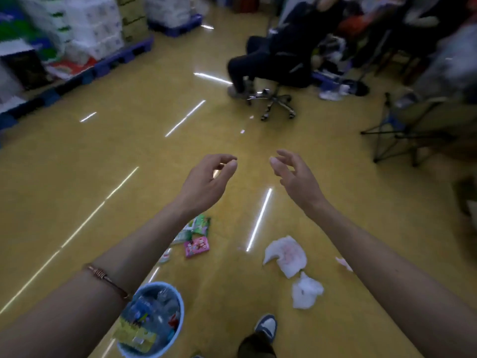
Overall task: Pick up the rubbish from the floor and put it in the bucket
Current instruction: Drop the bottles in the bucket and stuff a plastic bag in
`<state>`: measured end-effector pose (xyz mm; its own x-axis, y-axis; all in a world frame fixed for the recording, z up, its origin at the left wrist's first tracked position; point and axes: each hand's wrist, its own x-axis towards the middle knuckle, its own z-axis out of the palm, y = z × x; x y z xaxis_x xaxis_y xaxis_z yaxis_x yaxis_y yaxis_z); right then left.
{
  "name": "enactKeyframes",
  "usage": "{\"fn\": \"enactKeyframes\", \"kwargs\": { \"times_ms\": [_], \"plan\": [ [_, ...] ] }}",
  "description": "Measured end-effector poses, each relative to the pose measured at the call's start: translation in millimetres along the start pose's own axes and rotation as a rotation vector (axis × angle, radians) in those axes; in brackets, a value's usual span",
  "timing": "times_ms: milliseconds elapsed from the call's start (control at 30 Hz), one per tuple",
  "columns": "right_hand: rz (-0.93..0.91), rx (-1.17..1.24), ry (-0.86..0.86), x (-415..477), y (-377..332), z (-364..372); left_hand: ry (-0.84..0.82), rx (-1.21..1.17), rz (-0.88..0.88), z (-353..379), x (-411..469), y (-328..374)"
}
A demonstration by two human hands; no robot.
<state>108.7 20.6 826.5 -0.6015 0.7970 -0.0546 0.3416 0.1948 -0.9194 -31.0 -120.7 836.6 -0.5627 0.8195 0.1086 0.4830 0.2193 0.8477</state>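
While both my hands hang in the air over the yellow floor [129, 151], neither one holds anything. The left hand [206, 177] has its fingers loosely curved with thumb and forefinger close but nothing between them. The right hand [296, 177] is relaxed, its fingers slightly apart. A copper bracelet [105, 279] sits on my left forearm.

I count one bucket [181, 310], light blue, at the lower left and partly hidden by my left forearm. It already holds clear plastic bottles and a yellow wrapper.

On the floor I count two crumpled white tissues: the larger tissue [285, 255] and, just beside it and nearer me, the smaller tissue [305, 290]. A pale pink scrap [343, 263] shows at the edge of my right forearm. Beyond the bucket lie a green wrapper [198, 224] and a pink wrapper [196, 246], touching or nearly so. One more small pale piece [165, 255] peeks out beside my left arm; I cannot tell what it is.

One of my shoes [267, 326] is planted between the bucket and the smaller tissue.

The floor is bounded on the left by blue pallets [121, 55] stacked with white packs. Far ahead a seated person [271, 60] occupies a wheeled office chair [275, 102], and a folding stool [402, 130] stands at the right. Between these and the rubbish the floor lies open and shiny, and all the litter is well apart from the pallets and chairs.
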Motion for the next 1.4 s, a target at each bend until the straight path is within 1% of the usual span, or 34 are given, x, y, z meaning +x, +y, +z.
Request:
{"fn": "enactKeyframes", "kwargs": {
  "times_ms": [167, 333, 433, 600, 733, 833, 967, 1267, 1400],
  "plan": [
    [0.077, -0.042, 0.221, -42, 21, -121, -0.2, -0.052, 0.152, 78, 18, 73],
    [0.148, -0.032, 0.37, -90, 43, -209, -0.352, -0.038, 0.3, 145, 23, 135],
    [0.18, -0.04, 0.414, -112, 57, -253, -0.412, -0.029, 0.334, 186, 23, 165],
    [0.219, -0.067, 0.428, -129, 81, -325, -0.471, -0.047, 0.371, 251, 22, 208],
    [0.199, -0.074, 0.439, -124, 88, -377, -0.467, -0.05, 0.392, 289, 28, 243],
    [0.159, -0.088, 0.461, -114, 88, -407, -0.445, -0.068, 0.415, 309, 36, 268],
    [0.123, -0.094, 0.466, -103, 92, -430, -0.427, -0.081, 0.432, 333, 43, 288],
    [0.154, -0.091, 0.441, -76, 122, -461, -0.467, -0.064, 0.4, 386, 67, 294],
    [0.176, -0.088, 0.443, -58, 134, -478, -0.493, -0.072, 0.413, 413, 89, 296]
  ]
}}
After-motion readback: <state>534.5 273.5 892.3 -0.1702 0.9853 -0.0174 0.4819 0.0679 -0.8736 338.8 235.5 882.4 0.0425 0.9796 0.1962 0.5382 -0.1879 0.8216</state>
